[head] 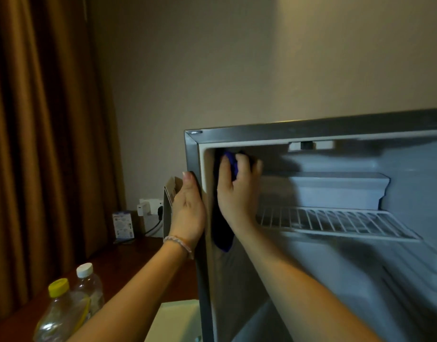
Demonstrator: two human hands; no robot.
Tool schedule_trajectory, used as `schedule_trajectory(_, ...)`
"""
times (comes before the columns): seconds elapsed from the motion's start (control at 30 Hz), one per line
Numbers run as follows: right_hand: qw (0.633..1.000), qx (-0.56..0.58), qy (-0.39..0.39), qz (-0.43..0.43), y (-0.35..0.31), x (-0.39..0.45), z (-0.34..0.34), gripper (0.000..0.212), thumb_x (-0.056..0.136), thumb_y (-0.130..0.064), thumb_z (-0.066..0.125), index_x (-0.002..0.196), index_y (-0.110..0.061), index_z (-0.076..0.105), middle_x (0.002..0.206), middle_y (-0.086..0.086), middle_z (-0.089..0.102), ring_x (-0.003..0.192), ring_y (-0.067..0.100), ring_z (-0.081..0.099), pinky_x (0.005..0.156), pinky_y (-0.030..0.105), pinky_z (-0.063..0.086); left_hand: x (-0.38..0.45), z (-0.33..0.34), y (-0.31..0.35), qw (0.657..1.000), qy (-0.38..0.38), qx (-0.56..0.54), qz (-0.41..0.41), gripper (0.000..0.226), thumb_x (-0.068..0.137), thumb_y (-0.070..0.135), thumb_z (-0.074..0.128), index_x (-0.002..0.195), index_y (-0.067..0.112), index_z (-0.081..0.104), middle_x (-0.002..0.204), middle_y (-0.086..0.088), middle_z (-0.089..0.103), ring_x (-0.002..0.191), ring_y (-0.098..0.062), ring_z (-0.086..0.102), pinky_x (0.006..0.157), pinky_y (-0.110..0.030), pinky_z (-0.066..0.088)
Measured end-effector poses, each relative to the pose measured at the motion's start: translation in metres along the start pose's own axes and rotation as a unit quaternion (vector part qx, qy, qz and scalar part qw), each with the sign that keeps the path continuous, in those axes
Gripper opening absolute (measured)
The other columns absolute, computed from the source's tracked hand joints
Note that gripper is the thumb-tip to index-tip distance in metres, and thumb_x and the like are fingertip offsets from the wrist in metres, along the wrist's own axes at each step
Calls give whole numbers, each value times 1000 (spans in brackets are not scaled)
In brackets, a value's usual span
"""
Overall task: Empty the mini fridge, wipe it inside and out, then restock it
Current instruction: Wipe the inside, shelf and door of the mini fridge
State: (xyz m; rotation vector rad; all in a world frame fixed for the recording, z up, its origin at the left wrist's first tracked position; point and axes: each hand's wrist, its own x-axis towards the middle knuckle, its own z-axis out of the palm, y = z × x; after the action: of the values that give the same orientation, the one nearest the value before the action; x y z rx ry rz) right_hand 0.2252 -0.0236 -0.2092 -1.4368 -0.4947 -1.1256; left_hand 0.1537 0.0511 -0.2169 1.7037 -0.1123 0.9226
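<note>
My right hand [237, 186] pinches the blue cloth [223, 218] against the open mini fridge [311, 130]'s upper left inner wall, cloth hanging long-axis vertical, tail down, while my left hand [187, 208] lies flat-fingered on its outer left side.

Brushed-metal fridge frame [191, 154], blue cloth [231, 164], wire shelf [336, 222].

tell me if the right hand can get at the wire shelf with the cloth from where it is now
Probably yes. The right hand presses the blue cloth against the upper left inner wall, and the wire shelf sits just below and beside it, bare, with nothing between them.
</note>
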Motion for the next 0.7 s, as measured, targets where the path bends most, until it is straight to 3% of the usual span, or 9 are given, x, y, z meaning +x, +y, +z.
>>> schedule_trajectory(0.1, 998, 18, 8, -54, 1, -12, -2, 39, 98, -49, 46, 108, -17, 64, 118, 2, 49, 98, 21, 59, 79, 37, 53, 3, 2, -6, 999, -2, 16, 42, 72, 95, 62, 13, 65, 12, 55, 43, 5, 51, 39, -4, 49, 41, -12, 37)
schedule_trajectory(0.37, 987, 51, 43, -146, 8, -23, 3, 36, 99, -43, 48, 110, -13, 64, 121, 2, 49, 97, 14, 56, 79, 21, 43, 6, 4, -19, 991, 32, 29, 125, 77, 101, 57, 10, 59, 10, 54, 44, 3, 50, 39, -7, 46, 40, -14, 36)
schedule_trajectory(0.47, 985, 42, 57, -159, 10, -19, 7, 42, 98, -48, 43, 110, -14, 64, 122, 6, 49, 98, 22, 58, 79, 22, 40, 6, 7, -23, 991, 44, 33, 122, 78, 101, 57, 10, 64, 9, 59, 49, 1, 56, 40, -7, 52, 41, -14, 39)
schedule_trajectory(0.6, 989, 23, 47, -136, 11, -11, 9, 48, 96, -56, 36, 111, -19, 61, 127, 6, 46, 103, 32, 58, 78, 34, 49, 4, 7, -24, 992, 54, 46, 105, 83, 100, 60, 9, 85, 1, 66, 71, -15, 68, 65, -25, 67, 62, -29, 54)
schedule_trajectory(0.7, 997, -9, 2, -81, 16, -2, 7, 42, 100, -54, 38, 121, -22, 56, 136, 6, 41, 110, 34, 55, 77, 32, 42, -1, 7, -24, 991, 54, 60, 104, 81, 99, 61, 10, 95, 1, 65, 78, -15, 67, 75, -28, 68, 71, -37, 55)
